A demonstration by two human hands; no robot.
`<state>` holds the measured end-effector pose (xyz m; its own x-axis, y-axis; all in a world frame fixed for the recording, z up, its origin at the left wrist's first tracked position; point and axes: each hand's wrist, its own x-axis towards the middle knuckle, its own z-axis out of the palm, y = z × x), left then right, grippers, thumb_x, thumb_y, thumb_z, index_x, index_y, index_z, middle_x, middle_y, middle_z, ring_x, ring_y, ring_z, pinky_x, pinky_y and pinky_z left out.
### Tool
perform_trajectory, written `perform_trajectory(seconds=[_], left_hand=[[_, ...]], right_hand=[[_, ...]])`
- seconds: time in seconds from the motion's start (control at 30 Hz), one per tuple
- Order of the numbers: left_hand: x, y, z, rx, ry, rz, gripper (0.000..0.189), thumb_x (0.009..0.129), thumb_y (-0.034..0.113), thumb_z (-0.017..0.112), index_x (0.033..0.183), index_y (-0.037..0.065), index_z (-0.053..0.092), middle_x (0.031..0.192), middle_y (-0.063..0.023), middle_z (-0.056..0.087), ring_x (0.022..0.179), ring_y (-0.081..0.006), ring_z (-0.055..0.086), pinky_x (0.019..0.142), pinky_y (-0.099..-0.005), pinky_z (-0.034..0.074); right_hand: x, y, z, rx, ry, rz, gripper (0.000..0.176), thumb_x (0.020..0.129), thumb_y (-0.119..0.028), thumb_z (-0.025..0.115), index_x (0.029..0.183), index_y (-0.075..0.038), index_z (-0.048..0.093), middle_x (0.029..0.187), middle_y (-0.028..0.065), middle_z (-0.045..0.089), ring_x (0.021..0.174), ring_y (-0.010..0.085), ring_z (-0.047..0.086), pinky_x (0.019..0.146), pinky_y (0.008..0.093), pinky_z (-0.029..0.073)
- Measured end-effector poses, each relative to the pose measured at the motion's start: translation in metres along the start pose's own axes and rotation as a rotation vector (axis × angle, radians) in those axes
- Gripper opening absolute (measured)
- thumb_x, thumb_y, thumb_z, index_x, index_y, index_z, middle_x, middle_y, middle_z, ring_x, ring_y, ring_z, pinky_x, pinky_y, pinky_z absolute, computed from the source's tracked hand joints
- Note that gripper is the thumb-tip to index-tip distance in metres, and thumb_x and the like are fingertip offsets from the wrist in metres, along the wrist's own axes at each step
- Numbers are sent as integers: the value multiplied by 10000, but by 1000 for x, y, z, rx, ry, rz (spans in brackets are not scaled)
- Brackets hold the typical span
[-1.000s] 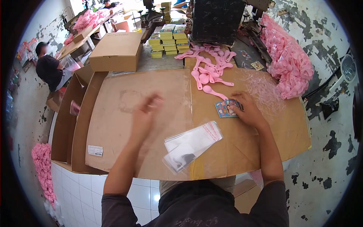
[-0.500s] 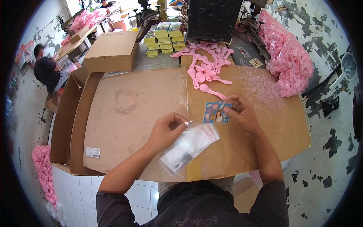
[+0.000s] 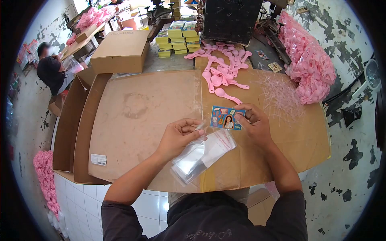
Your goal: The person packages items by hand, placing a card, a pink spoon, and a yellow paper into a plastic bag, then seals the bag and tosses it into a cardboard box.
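Note:
My left hand pinches the upper edge of a clear plastic bag, beside a stack of clear plastic bags lying on the cardboard at the front. Between the fingers of my right hand is a blue printed card with a figure and small pictures on it, held by its right edge and facing up. A single pink spoon lies just beyond the card. Several more pink spoons are heaped farther back.
A closed cardboard box stands at the back left, near stacked yellow-edged cards. Long open cartons line the left edge. Bagged pink spoons and thin plastic strips lie right. A person sits far left.
The card has turned flatter and shifted slightly left, so more of its print shows. My left hand has moved slightly right and lifted the bag's edge. The camera view has shifted a little.

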<state>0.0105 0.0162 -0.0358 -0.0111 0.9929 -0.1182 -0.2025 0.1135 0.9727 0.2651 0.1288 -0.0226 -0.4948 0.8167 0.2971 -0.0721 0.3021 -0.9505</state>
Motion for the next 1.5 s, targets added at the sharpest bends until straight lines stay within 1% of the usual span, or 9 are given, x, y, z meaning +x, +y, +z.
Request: perform_trajectory(seconds=[0.1, 0.3, 0.5, 0.7, 0.8, 1.0, 1.1, 1.2, 1.5], left_hand=[[-1, -1, -1, 77, 2, 20, 365, 940, 70, 762, 1252, -70, 636, 982, -121, 773, 888, -129, 737, 782, -250, 575], [-1, -2, 3, 52, -33, 9, 376, 950, 75, 749, 1275, -72, 631, 999, -133, 775, 933, -131, 735, 821, -254, 581], [-8, 5, 11, 117, -107, 13, 361, 963, 52, 724, 1289, -70, 630, 1053, -133, 766, 962, -144, 729, 862, -266, 587], [-13, 1, 18, 157, -143, 97, 344, 985, 15, 680, 1312, -60, 605, 1134, -131, 737, 1003, -135, 709, 852, -253, 579], [-11, 0, 15, 96, -90, 114, 330, 996, 9, 661, 1313, -55, 595, 1122, -119, 732, 978, -116, 705, 818, -235, 571], [-17, 7, 17, 108, -60, 85, 291, 1004, 27, 657, 1284, -46, 621, 1062, -93, 732, 918, -83, 697, 754, -209, 561], [-19, 12, 16, 109, -30, 71, 261, 1008, 46, 661, 1255, -37, 646, 1041, -84, 737, 889, -75, 696, 738, -209, 560], [-14, 4, 11, 76, -18, 101, 246, 1012, 69, 665, 1239, -25, 659, 1031, -79, 746, 877, -73, 698, 735, -212, 561], [-11, 10, 0, -46, -15, 101, 315, 1011, 92, 671, 1296, -26, 607, 1001, -88, 753, 886, -90, 711, 776, -223, 570]], right_hand=[[-2, -5, 1, 5, -3, -26, 251, 970, 31, 663, 1218, -4, 640, 1111, 58, 683, 1055, 129, 675, 910, 294, 552], [-3, 4, 1, 98, -114, -28, 257, 984, -2, 663, 1240, -14, 642, 1073, 71, 680, 984, 106, 655, 809, 266, 520], [3, -6, -5, -400, -319, -169, 265, 946, -27, 723, 1208, -27, 685, 983, 69, 704, 901, 88, 645, 733, 259, 505], [-11, -10, 32, 118, -74, 68, 190, 927, -48, 757, 1107, -21, 702, 986, 74, 730, 772, 80, 654, 675, 248, 518], [-9, -4, 24, -58, -123, 115, 175, 928, -78, 763, 1079, -15, 699, 1007, 81, 728, 820, 97, 673, 695, 263, 534], [-1, -18, 29, -244, -474, -333, 246, 921, -194, 766, 1076, -12, 709, 1072, 95, 687, 1036, 208, 651, 887, 372, 518], [27, -7, 4, -451, -322, -126, 254, 934, -202, 717, 1121, -30, 709, 1136, 111, 672, 1096, 269, 629, 967, 422, 490], [59, 19, -27, -987, -104, -311, 233, 961, -188, 653, 1105, -12, 700, 1177, 132, 670, 1094, 300, 626, 958, 428, 484], [54, -30, -5, -757, -209, -89, 142, 966, -92, 584, 1017, 0, 679, 904, 120, 655, 817, 254, 635, 755, 373, 517]])
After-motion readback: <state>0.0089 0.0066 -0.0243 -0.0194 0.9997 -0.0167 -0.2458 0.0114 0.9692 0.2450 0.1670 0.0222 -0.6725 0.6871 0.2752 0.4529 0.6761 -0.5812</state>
